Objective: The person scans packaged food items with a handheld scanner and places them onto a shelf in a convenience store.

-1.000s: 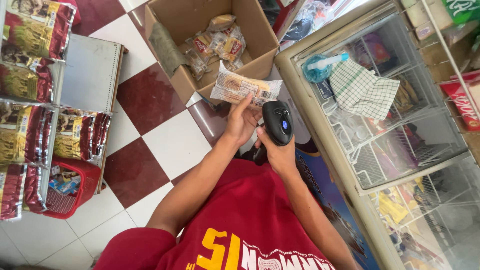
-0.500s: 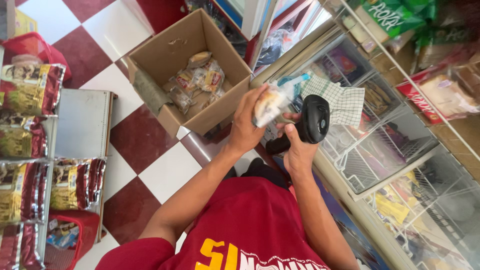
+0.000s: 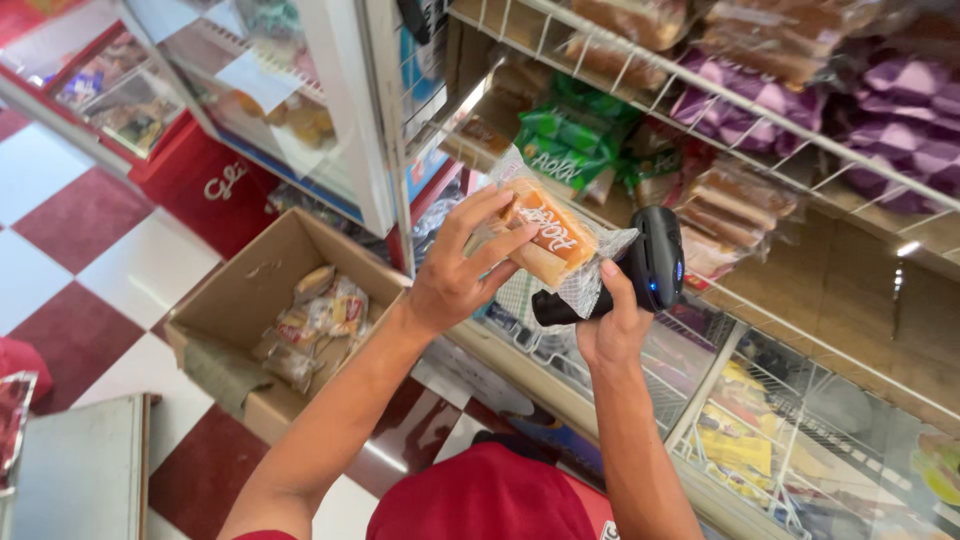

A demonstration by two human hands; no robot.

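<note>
The left hand (image 3: 455, 275) holds up a clear plastic-wrapped bread roll with an orange label (image 3: 540, 240). The thumb and fingers close around the packet's lower-left end, so the hand is wrapped on it rather than spread. The packet's long axis runs slantwise, from the upper left by the fingertips down to the crimped clear end at the lower right. That crimped end lies just beside the black handheld barcode scanner (image 3: 655, 265), close enough that the wrapper's edge overlaps the scanner's handle in the view.

The right hand (image 3: 610, 330) clenches the scanner's grip from below, fingers curled tight around it. The scanner's rounded head rises to the right of the packet, and a small blue light shows on its side. Whether the scanner's window faces the orange label cannot be told from this angle. The packet sits between the two hands, left of the scanner and level with it; the left hand carries it, while the right hand is apart from it and touches only the scanner.

Behind the scanner, white wire shelves (image 3: 720, 95) carry more wrapped loaves and purple and green packets. Below and left of the scanner, an open brown cardboard box (image 3: 235, 300) of similar wrapped rolls stands on the red-and-white checked floor (image 3: 90, 220).
</note>
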